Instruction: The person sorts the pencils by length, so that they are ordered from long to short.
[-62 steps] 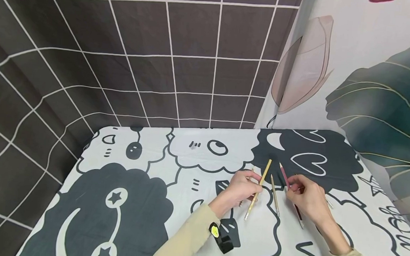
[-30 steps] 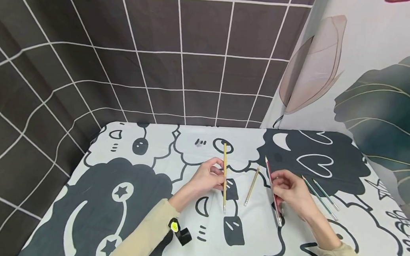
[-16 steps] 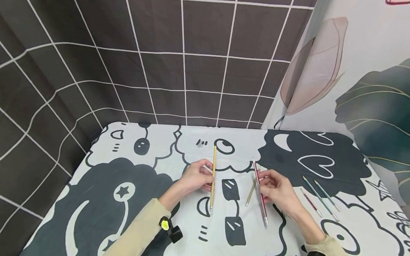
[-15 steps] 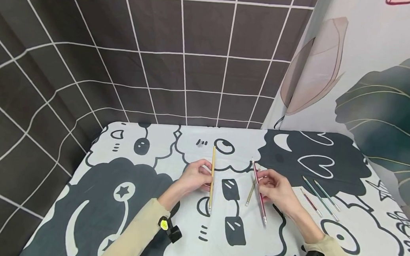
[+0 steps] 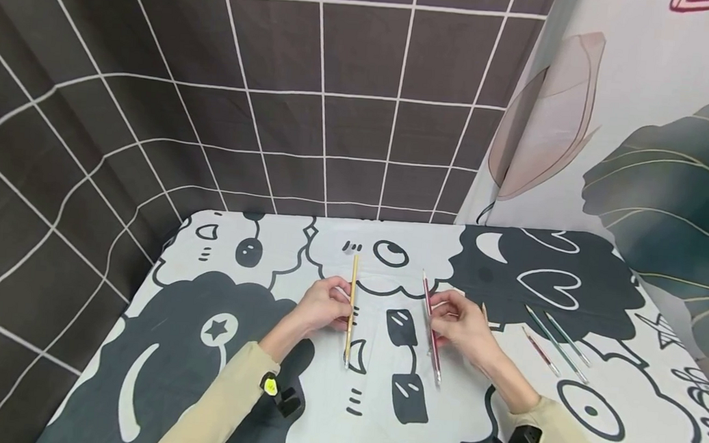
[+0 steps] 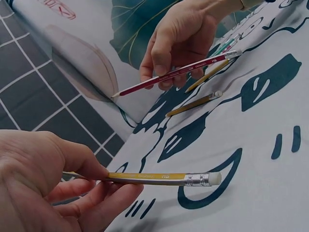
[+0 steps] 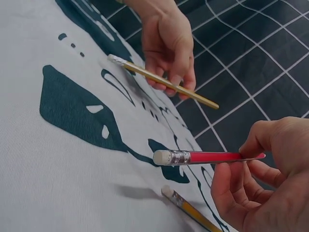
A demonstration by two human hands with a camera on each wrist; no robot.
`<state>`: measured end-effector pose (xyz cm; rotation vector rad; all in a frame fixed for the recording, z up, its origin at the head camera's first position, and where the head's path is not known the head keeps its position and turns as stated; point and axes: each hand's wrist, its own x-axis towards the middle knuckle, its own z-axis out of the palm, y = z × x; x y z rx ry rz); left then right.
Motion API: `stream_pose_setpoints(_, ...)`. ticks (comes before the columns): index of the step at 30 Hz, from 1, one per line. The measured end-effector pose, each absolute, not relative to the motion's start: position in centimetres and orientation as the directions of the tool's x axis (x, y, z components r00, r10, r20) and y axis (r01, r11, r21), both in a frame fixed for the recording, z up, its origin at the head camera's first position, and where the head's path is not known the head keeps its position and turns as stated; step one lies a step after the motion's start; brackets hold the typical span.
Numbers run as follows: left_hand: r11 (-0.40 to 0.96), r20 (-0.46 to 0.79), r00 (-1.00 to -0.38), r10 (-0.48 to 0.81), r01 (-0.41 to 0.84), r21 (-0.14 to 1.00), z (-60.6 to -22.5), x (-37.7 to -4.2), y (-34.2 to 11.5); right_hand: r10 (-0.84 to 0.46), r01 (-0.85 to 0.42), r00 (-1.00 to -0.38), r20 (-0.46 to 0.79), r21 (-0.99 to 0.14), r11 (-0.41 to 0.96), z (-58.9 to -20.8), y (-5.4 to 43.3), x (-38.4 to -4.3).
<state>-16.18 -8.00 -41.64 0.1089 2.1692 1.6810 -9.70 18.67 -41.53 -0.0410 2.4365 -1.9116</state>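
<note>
My left hand (image 5: 324, 305) pinches a yellow pencil (image 5: 350, 317) between thumb and fingers, its point away from me. In the left wrist view this pencil (image 6: 145, 178) shows a white eraser in a silver ferrule and is raised above the cloth. To the right, my right hand (image 5: 457, 319) pinches a red pencil (image 5: 431, 330), also eraser end towards me and slightly tilted. The right wrist view shows the red pencil (image 7: 212, 157) above the cloth. Below the right hand lie two yellow pencils (image 6: 195, 104), mostly hidden by that hand in the head view.
Two green pencils (image 5: 556, 343) and a shorter red pencil (image 5: 540, 350) lie on the cloth to the right of my right hand. A black-and-white cartoon tablecloth (image 5: 371, 428) covers the table. A dark grid curtain (image 5: 287, 127) hangs behind, with a leaf-print curtain (image 5: 636, 83) at the right.
Both hands have moved left, each carrying its pencil. The yellow pencil has turned from slanted to nearly straight away from me. The right hand now covers the lying yellow pencils and has uncovered the short red one.
</note>
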Motion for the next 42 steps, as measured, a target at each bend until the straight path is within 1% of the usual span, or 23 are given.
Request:
stream_pose_setpoints(13,0.343,-0.25,-0.937,0.243,-0.158,0.926,-42.1,-16.0,-9.4,-0.061,0.059,-0.995,-0.073,-0.977,0.207,-41.9,15.4,-11.1)
stream_pose_setpoints(22,0.353,-0.268,-0.938,0.221,-0.179,0.918,-42.1,-16.2,-10.0,-0.064,0.085,-0.993,-0.096,-0.982,0.166,-42.4,13.6,-11.7)
stream_pose_setpoints(29,0.362,-0.284,-0.936,0.21,-0.195,0.911,-42.1,-16.4,-10.4,-0.078,0.101,-0.99,-0.115,-0.981,0.166,-42.7,12.5,-12.2)
stream_pose_setpoints(38,0.376,-0.308,-0.93,0.2,-0.218,0.901,-41.9,-16.6,-10.7,-0.063,0.136,-0.987,-0.146,-0.981,0.141,-42.4,10.9,-12.7)
stream_pose_setpoints(42,0.405,-0.302,-0.934,0.189,-0.206,0.891,-42.1,-16.6,-11.0,-0.031,0.156,-0.986,-0.162,-0.978,0.141,-42.5,10.0,-13.0)
